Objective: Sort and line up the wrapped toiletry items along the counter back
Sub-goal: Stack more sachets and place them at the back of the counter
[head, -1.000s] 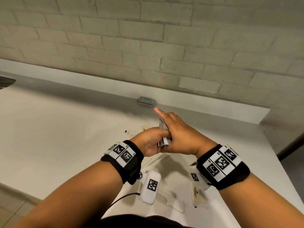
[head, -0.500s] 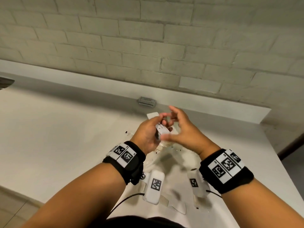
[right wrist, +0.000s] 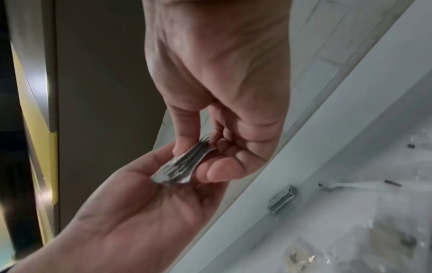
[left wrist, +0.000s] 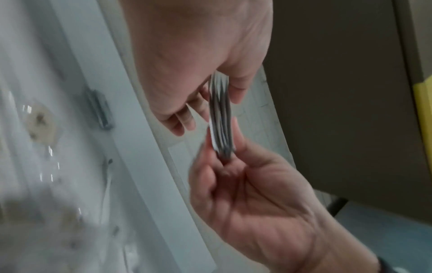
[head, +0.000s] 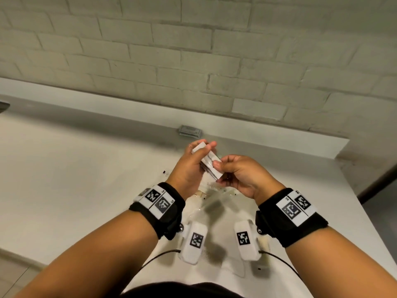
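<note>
A stack of thin white toiletry packets (head: 208, 161), its top one printed with "Tooth…", is held in the air over the counter. My left hand (head: 198, 154) grips its far end with thumb and fingers. My right hand (head: 220, 172) pinches its near end. The left wrist view shows the stack (left wrist: 222, 118) edge-on between both hands, and so does the right wrist view (right wrist: 183, 165). A second stack of grey-white packets (head: 190, 131) lies against the counter's back ledge, also seen from the right wrist (right wrist: 282, 198).
Loose clear-wrapped items (head: 214, 196) lie on the white counter (head: 75, 179) below my hands, among them a round beige pad (left wrist: 41, 125). A raised ledge (head: 268, 134) and a brick wall close the back. The counter ends at the right edge (head: 365, 211).
My right hand was pressed flat against the stack and now pinches its near end. The stack has turned so that its printed face shows. The left hand shifted its grip towards the far end.
</note>
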### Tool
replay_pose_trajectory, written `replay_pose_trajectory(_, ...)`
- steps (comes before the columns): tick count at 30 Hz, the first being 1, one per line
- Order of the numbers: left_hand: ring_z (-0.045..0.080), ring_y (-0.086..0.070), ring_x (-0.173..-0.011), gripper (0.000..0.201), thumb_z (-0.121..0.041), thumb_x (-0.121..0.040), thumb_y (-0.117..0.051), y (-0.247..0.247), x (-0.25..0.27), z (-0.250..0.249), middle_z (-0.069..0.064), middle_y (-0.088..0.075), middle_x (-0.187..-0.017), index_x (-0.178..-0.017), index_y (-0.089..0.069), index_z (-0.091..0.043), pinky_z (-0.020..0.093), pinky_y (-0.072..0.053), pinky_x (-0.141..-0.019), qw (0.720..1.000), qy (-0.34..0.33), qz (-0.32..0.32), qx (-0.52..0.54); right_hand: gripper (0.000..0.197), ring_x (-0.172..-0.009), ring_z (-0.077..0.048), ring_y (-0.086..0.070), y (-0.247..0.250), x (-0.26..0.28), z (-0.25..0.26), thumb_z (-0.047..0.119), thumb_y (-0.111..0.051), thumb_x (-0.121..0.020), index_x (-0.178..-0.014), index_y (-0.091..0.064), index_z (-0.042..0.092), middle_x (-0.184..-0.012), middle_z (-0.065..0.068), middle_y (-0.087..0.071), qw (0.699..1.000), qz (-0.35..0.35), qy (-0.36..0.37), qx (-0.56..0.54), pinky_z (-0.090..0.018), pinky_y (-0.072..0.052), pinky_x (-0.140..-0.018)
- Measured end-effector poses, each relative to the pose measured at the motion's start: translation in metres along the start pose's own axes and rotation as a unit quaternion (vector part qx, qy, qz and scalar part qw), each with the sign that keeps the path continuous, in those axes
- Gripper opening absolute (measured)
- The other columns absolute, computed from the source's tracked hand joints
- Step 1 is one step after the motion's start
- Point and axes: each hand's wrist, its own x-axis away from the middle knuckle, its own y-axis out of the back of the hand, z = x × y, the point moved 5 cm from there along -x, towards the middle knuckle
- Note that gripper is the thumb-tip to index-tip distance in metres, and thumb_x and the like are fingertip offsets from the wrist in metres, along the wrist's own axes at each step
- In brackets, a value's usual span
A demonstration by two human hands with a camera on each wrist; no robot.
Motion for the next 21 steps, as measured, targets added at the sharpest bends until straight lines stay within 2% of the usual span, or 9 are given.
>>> replay_pose_trajectory(2, 0.017, -0.055, -0.12, 0.021, -0.006, -0.09, -0.06, 0.012, -0.001, -0.02, -0.002, -0.06, -0.126, -0.096, -0.046, -0.021, 0.037, -0.04, -0.104, 0.989, -0.068, 0.019, -0.133, 0.011, -0.043, -0.014, -0.057, 0.007, 0.0, 0.001, 0.006, -0.069, -0.083, -0.078, -0.06, 0.009, -0.06, -0.004, -0.062, 0.999, -0.003, -0.021, 0.031, -0.022, -0.05, -0.045)
replay_pose_trajectory(4, 0.012, -0.048, -0.128, 0.028, -0.016, -0.085, -0.069, 0.011, 0.003, -0.041, -0.014, -0.054, -0.135, -0.089, -0.045, -0.028, 0.031, -0.038, -0.107, 0.92, -0.116, 0.117, -0.357, 0.012, -0.041, -0.014, -0.057, 0.011, -0.001, 0.003, 0.005, -0.07, -0.082, -0.077, -0.06, 0.008, -0.059, -0.004, -0.06, 0.997, 0.004, -0.038, 0.067, -0.021, -0.049, -0.041)
replay_pose_trajectory(5, 0.01, -0.046, -0.129, 0.031, -0.023, -0.08, -0.074, 0.007, 0.006, -0.046, -0.018, -0.052, -0.136, -0.086, -0.045, -0.029, 0.028, -0.039, -0.104, 0.841, -0.127, 0.178, -0.494, 0.012, -0.041, -0.014, -0.057, 0.012, -0.002, 0.004, 0.005, -0.07, -0.082, -0.077, -0.059, 0.008, -0.06, -0.006, -0.059, 0.995, 0.009, -0.048, 0.083, -0.02, -0.049, -0.041)
replay_pose_trajectory(7, 0.011, -0.045, -0.127, 0.036, -0.031, -0.074, -0.079, -0.002, 0.01, -0.048, -0.013, -0.054, -0.133, -0.085, -0.045, -0.028, 0.027, -0.04, -0.096, 0.628, -0.153, 0.276, -0.711, 0.013, -0.041, -0.015, -0.057, 0.008, -0.005, 0.005, 0.003, -0.069, -0.082, -0.078, -0.058, 0.008, -0.058, -0.006, -0.058, 0.992, 0.024, -0.065, 0.105, -0.02, -0.048, -0.04)
replay_pose_trajectory(8, 0.012, -0.047, -0.122, 0.036, -0.033, -0.074, -0.078, -0.005, 0.01, -0.046, -0.01, -0.057, -0.126, -0.085, -0.044, -0.027, 0.027, -0.042, -0.089, 0.546, -0.164, 0.3, -0.765, 0.013, -0.041, -0.015, -0.057, 0.005, -0.006, 0.006, 0.003, -0.069, -0.082, -0.078, -0.058, 0.008, -0.057, -0.005, -0.058, 0.991, 0.032, -0.07, 0.114, -0.02, -0.048, -0.04)
replay_pose_trajectory(9, 0.014, -0.05, -0.112, 0.035, -0.034, -0.075, -0.076, -0.006, 0.008, -0.045, -0.009, -0.059, -0.114, -0.086, -0.043, -0.026, 0.026, -0.041, -0.078, 0.499, -0.173, 0.307, -0.792, 0.012, -0.042, -0.015, -0.058, 0.0, -0.008, 0.007, 0.002, -0.069, -0.081, -0.078, -0.059, 0.008, -0.057, -0.005, -0.058, 0.989, 0.041, -0.073, 0.125, -0.021, -0.048, -0.041)
replay_pose_trajectory(12, 0.014, -0.049, -0.085, 0.031, -0.035, -0.079, -0.07, -0.004, 0.001, -0.049, -0.012, -0.046, -0.089, -0.088, -0.042, -0.026, 0.023, -0.025, -0.054, 0.46, -0.193, 0.291, -0.817, 0.01, -0.046, -0.015, -0.058, -0.011, -0.014, 0.01, 0.004, -0.07, -0.081, -0.08, -0.06, 0.006, -0.063, -0.007, -0.059, 0.984, 0.052, -0.056, 0.161, -0.024, -0.05, -0.046)
replay_pose_trajectory(19, 0.014, -0.047, -0.075, 0.026, -0.04, -0.083, -0.064, 0.021, -0.023, -0.052, -0.009, -0.051, -0.091, -0.096, -0.049, -0.023, 0.026, -0.032, -0.06, 0.476, -0.175, 0.261, -0.821, 0.033, -0.058, -0.014, -0.058, -0.024, -0.038, 0.017, 0.016, -0.076, -0.079, -0.107, -0.066, 0.001, -0.084, -0.008, -0.066, 0.959, -0.015, 0.013, 0.281, -0.028, -0.051, -0.058)
replay_pose_trajectory(21, 0.013, -0.047, -0.074, 0.024, -0.04, -0.083, -0.062, 0.029, -0.032, -0.052, -0.01, -0.051, -0.09, -0.094, -0.048, -0.024, 0.026, -0.032, -0.06, 0.48, -0.165, 0.261, -0.821, 0.043, -0.073, -0.017, -0.06, -0.033, -0.043, 0.018, 0.024, -0.08, -0.075, -0.112, -0.065, 0.009, -0.095, -0.003, -0.067, 0.924, 0.001, 0.031, 0.38, -0.032, -0.051, -0.068)
